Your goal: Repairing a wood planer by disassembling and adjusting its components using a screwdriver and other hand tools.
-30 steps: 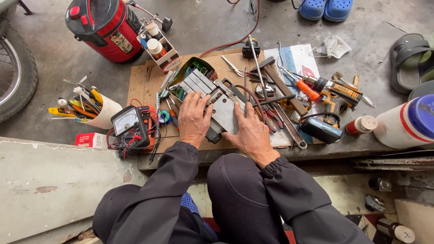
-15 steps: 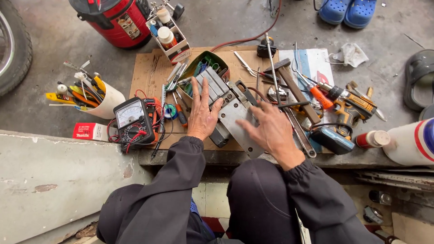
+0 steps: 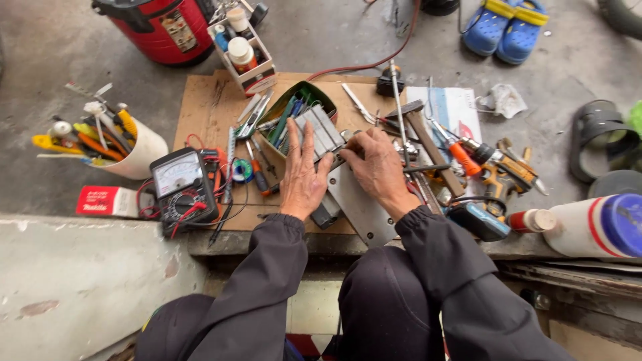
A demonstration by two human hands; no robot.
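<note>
Ribbed grey metal block [image 3: 319,132] looks heavy, stiff and hard-edged; left hand [image 3: 302,175] lies flat and open on it, right hand [image 3: 378,165] curls its grip over the block's near end.

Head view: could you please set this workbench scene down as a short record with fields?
Left hand: left hand lies flat, fingers spread, on the grey ribbed metal block
Right hand: right hand rests on the block's right end, fingers curled; whether the grip is closed cannot be told
Under the block: flat grey metal plate
Surface: brown cardboard sheet
Left of hands: black analogue multimeter with red leads
Far left: white cup of hand tools
Right: orange-handled screwdriver
</note>
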